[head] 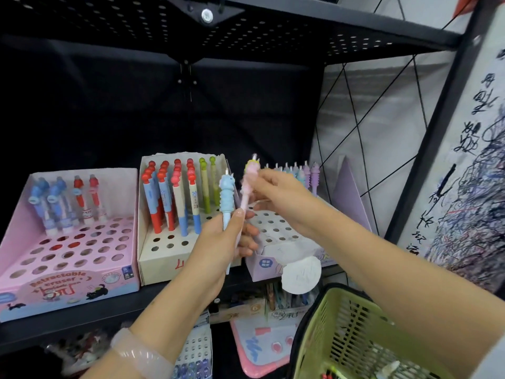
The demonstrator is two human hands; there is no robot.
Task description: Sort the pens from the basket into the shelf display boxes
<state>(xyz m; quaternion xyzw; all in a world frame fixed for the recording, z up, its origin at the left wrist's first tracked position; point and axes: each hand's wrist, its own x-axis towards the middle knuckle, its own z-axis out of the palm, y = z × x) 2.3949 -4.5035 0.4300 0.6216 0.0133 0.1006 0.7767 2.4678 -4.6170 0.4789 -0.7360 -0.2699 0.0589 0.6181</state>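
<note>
My left hand (218, 242) grips a blue unicorn pen (227, 196) upright in front of the shelf. My right hand (276, 199) pinches the top of a pink unicorn pen (250, 181) whose lower end runs down toward my left fingers. Behind them stands a purple display box (276, 258) with several unicorn pens at its back row. A cream box (164, 258) holds red, blue and green pens. A pink eraser-pen box (68, 283) sits at the left. The green basket (341, 324) hangs at the lower right.
A black perforated shelf (246, 31) spans overhead. Below the boxes, a lower shelf (259, 337) carries more stationery and a pink board. A scribbled test-paper panel (470, 173) covers the shelf post at the right. A round white label (302, 274) hangs from the purple box.
</note>
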